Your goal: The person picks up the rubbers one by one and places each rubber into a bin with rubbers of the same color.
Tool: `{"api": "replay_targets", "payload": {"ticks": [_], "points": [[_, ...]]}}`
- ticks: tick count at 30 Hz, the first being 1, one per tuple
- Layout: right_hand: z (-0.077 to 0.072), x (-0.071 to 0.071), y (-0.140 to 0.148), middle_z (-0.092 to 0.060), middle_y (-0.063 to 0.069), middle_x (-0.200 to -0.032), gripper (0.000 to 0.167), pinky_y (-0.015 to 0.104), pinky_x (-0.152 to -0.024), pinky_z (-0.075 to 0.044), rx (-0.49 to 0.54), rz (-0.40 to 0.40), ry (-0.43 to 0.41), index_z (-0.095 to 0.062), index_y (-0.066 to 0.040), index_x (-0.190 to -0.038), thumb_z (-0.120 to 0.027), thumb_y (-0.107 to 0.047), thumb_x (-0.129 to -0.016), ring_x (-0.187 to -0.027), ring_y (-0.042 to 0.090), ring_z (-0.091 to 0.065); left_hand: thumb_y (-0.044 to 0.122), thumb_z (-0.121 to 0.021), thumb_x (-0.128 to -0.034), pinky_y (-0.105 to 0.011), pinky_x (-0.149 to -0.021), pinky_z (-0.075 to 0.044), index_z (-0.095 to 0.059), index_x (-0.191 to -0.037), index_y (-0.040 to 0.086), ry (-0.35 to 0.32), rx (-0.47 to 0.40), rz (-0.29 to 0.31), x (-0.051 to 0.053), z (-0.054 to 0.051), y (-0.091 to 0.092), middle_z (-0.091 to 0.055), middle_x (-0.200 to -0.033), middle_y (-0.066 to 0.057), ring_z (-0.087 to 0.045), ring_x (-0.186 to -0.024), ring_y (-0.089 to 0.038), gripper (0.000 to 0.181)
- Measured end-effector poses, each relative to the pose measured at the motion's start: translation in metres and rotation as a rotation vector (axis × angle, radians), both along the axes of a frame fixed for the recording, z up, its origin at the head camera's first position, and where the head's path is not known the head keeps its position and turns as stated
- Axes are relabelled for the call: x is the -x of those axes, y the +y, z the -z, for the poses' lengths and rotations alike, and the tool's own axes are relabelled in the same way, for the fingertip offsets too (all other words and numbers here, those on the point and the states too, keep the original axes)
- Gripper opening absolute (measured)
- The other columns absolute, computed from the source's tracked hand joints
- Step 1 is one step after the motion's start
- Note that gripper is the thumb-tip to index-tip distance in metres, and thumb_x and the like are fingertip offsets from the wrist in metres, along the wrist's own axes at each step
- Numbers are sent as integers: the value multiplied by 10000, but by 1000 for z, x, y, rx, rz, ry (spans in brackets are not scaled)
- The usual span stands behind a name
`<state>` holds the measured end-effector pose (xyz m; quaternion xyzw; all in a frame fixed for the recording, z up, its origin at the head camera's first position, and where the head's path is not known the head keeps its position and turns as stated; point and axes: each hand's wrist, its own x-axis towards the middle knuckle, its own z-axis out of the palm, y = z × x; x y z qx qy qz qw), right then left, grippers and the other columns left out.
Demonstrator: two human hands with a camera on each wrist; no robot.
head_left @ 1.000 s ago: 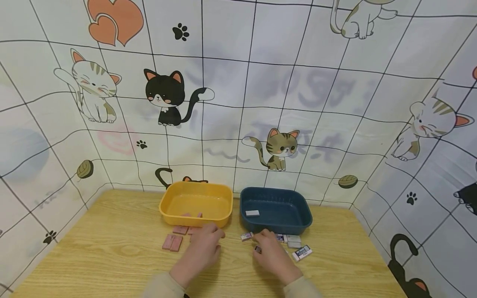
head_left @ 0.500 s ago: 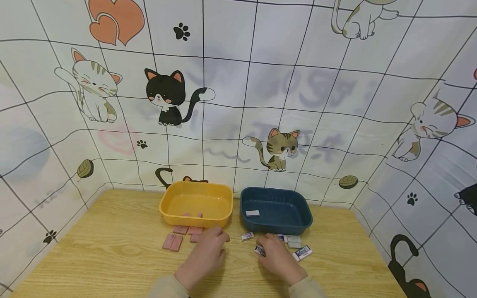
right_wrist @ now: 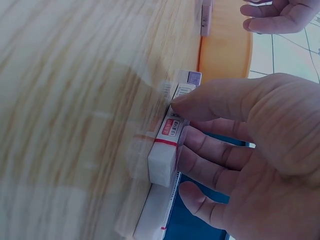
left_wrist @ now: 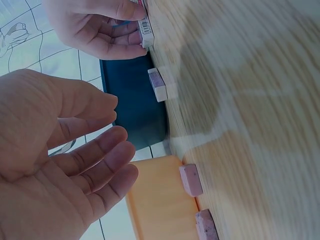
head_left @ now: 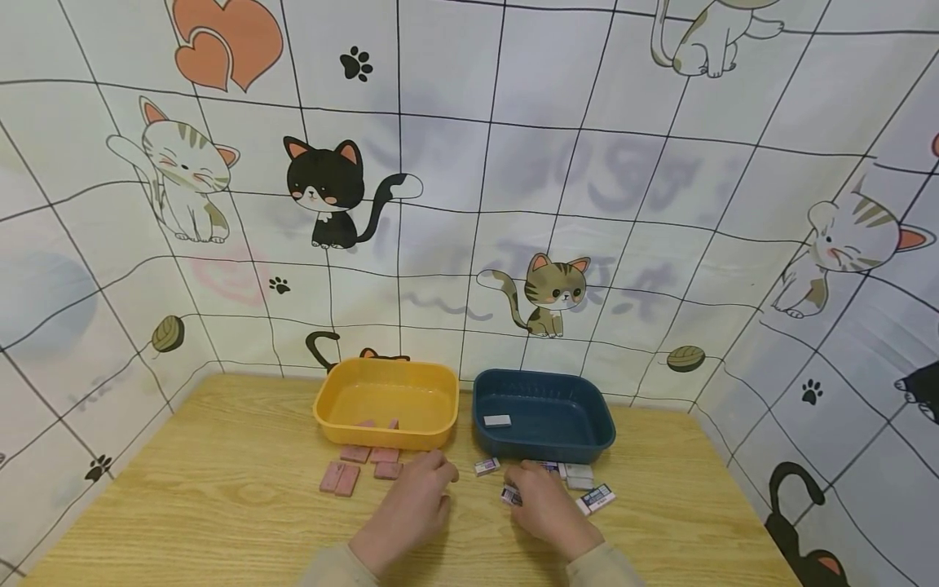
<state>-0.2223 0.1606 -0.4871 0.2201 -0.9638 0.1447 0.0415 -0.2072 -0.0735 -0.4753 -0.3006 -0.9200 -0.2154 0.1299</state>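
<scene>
My right hand (head_left: 546, 507) pinches a white eraser (right_wrist: 163, 159) with a printed paper sleeve between thumb and fingers, low over the wood table. Part of that eraser shows left of the hand in the head view. Other sleeved erasers lie around it, among them a small one (head_left: 487, 466) to the left and one (head_left: 596, 498) to the right. My left hand (head_left: 411, 507) holds nothing; its fingers are loosely bent above the table. Nearest to it is a pink block (head_left: 388, 470). More pink blocks (head_left: 346, 479) lie farther left.
Behind the left hand stands a yellow bin (head_left: 385, 436) with a few pink pieces inside. A blue bin (head_left: 546, 448) beside it holds one white eraser (head_left: 497, 421). A cat-print cloth (head_left: 440, 204) hangs behind the wood table (head_left: 220, 522).
My left hand has drifted right and slightly toward me, uncovering a pink block. The right hand shifted slightly right and nearer, and more of its eraser shows.
</scene>
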Motion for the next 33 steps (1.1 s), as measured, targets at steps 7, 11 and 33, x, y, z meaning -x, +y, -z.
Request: {"api": "replay_targets", "payload": {"ticks": [7,11,33], "points": [[-1,1,1,-565,-49,-826,218,378,-644,-427,19,-2,-18,-730,-109,-944,-822,-36,-761,-712,97,-486,23,-782,-815,-338,-790,-496,-742,-1013,66,-55,22,-4,2,1,5,-600,-944,8,-538,-876,-138,205],[-6,2,2,-583,-32,-850,254,390,-669,-446,74,-3,1,-747,-67,-1016,-791,-9,-772,-735,104,-502,20,-766,-823,-361,-827,-489,-743,-1006,65,-55,21,-1,2,1,7,-599,-935,11,-536,-882,-144,190],[-41,24,15,-641,13,-932,273,469,-786,-482,142,55,112,-734,-48,-1068,-796,30,-814,-835,160,-596,87,-743,-874,-276,-741,-476,-733,-1068,24,27,-41,41,3,2,28,-607,-940,1,-503,-817,-95,203]]}}
